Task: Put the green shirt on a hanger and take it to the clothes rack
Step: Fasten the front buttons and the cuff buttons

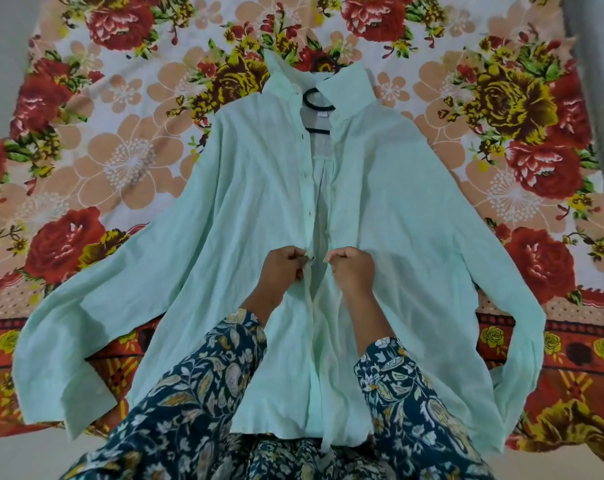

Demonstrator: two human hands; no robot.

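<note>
A pale green shirt [245,209] lies spread flat, front up, collar away from me, both sleeves stretched out to the sides. A black hanger [316,102] sits inside it; only its neck and hook show at the open collar. My left hand [285,263] pinches the left front edge with the buttons, about halfway down. My right hand [349,268] pinches the right front edge opposite it. The two edges are a small gap apart between my hands. Above my hands the shirt front lies open.
The shirt rests on a floral sheet [127,157] with red and yellow roses and an orange border near me. A grey vertical post [594,74] stands at the far right. Pale floor [2,57] shows at the left edge. My dark patterned sleeves cover the lower middle.
</note>
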